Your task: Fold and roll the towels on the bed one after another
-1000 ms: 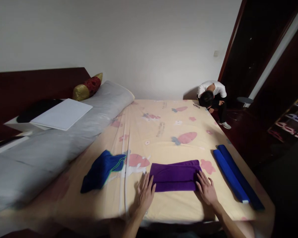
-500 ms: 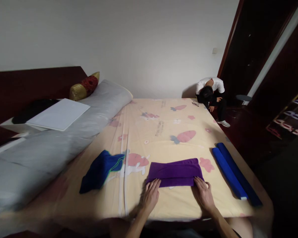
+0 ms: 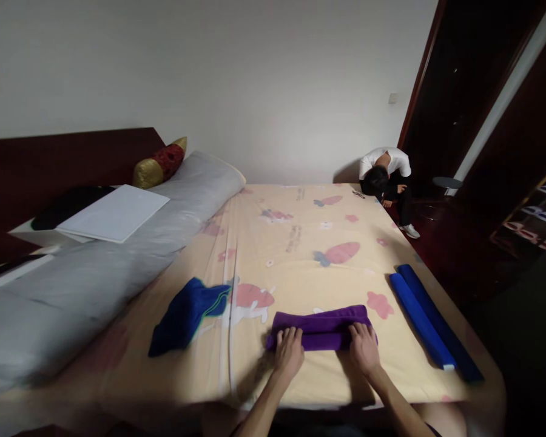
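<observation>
A purple towel (image 3: 323,325) lies partly rolled on the bed sheet, its near edge turned over into a thick band. My left hand (image 3: 290,352) grips the left part of this band, fingers curled over the top. On the right part, my right hand (image 3: 363,349) holds it the same way; both thumbs are mostly hidden. Two rolled blue towels, a brighter one (image 3: 421,318) and a darker one (image 3: 441,325), lie side by side at the bed's right edge. A crumpled dark blue cloth with green trim (image 3: 186,318) lies to the left.
The patterned sheet (image 3: 300,267) covers the bed. Rolled grey bedding (image 3: 200,194) runs along the left, with a white board (image 3: 116,212) and a red-gold pillow (image 3: 161,162) beyond. A person (image 3: 384,176) sits bent over at the far right corner, near a round stool (image 3: 447,182).
The towel's near edge has been rolled further away from me, leaving less of it flat. Both hands have moved inward and now curl over the roll.
</observation>
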`<act>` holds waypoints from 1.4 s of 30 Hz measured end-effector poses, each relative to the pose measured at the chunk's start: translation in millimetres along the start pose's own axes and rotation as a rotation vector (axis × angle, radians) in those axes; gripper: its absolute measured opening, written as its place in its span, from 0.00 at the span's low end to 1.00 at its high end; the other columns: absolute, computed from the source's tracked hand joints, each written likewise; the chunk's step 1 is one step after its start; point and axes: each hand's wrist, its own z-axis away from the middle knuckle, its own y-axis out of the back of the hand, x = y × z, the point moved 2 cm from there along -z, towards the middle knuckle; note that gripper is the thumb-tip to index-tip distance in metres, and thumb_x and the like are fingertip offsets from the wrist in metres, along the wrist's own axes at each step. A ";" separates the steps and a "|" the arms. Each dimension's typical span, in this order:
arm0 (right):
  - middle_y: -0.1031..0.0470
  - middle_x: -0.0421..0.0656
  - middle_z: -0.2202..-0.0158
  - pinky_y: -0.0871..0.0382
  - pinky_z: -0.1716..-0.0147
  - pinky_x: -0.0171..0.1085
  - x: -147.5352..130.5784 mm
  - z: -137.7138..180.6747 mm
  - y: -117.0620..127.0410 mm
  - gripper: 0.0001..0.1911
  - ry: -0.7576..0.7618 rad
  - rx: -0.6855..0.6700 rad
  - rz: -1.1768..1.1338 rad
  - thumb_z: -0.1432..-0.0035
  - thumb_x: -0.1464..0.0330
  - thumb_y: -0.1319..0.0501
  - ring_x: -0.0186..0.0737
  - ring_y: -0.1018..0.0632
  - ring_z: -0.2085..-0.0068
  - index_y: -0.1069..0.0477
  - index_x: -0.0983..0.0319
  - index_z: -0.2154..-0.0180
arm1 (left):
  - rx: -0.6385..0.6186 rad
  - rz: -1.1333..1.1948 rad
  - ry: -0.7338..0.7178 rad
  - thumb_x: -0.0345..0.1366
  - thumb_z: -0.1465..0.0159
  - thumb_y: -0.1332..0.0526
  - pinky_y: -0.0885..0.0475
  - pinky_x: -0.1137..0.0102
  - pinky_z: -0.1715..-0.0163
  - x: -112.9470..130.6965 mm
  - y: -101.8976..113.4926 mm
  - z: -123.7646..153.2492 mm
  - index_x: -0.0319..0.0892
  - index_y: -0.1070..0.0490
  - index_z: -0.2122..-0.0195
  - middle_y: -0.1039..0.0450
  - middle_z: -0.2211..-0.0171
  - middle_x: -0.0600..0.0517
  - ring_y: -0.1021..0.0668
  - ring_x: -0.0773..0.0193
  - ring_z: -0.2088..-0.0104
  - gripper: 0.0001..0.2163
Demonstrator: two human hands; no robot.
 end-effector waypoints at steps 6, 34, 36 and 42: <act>0.31 0.45 0.40 0.46 0.39 0.44 -42.3 -1.5 -18.4 0.24 0.249 -0.015 -0.158 0.37 0.67 0.48 0.44 0.32 0.40 0.36 0.61 0.40 | 0.040 0.112 -0.273 0.35 0.32 0.51 0.41 0.58 0.37 42.2 -13.6 -4.0 0.45 0.41 0.36 0.35 0.38 0.49 0.33 0.58 0.38 0.22; 0.37 0.44 0.36 0.47 0.38 0.53 -9.1 -8.2 -10.8 0.26 0.149 -0.116 -0.151 0.30 0.55 0.58 0.46 0.37 0.35 0.41 0.55 0.37 | 0.089 -0.050 0.180 0.33 0.34 0.45 0.38 0.60 0.50 -73.1 1.9 -67.1 0.45 0.26 0.59 0.27 0.54 0.47 0.28 0.57 0.50 0.09; 0.38 0.44 0.36 0.48 0.37 0.54 -9.0 -8.4 -10.9 0.27 0.139 -0.135 -0.164 0.30 0.55 0.59 0.46 0.38 0.35 0.41 0.55 0.36 | 0.107 -0.059 0.180 0.32 0.34 0.47 0.39 0.60 0.50 -72.9 5.7 -68.6 0.45 0.26 0.60 0.27 0.56 0.48 0.28 0.57 0.51 0.09; 0.38 0.43 0.35 0.49 0.36 0.55 -9.0 -8.1 -10.5 0.27 0.122 -0.155 -0.177 0.31 0.55 0.58 0.46 0.38 0.35 0.41 0.55 0.36 | 0.206 -0.074 0.223 0.32 0.31 0.56 0.38 0.51 0.50 -68.4 13.8 -67.7 0.40 0.28 0.53 0.28 0.52 0.40 0.28 0.49 0.50 0.17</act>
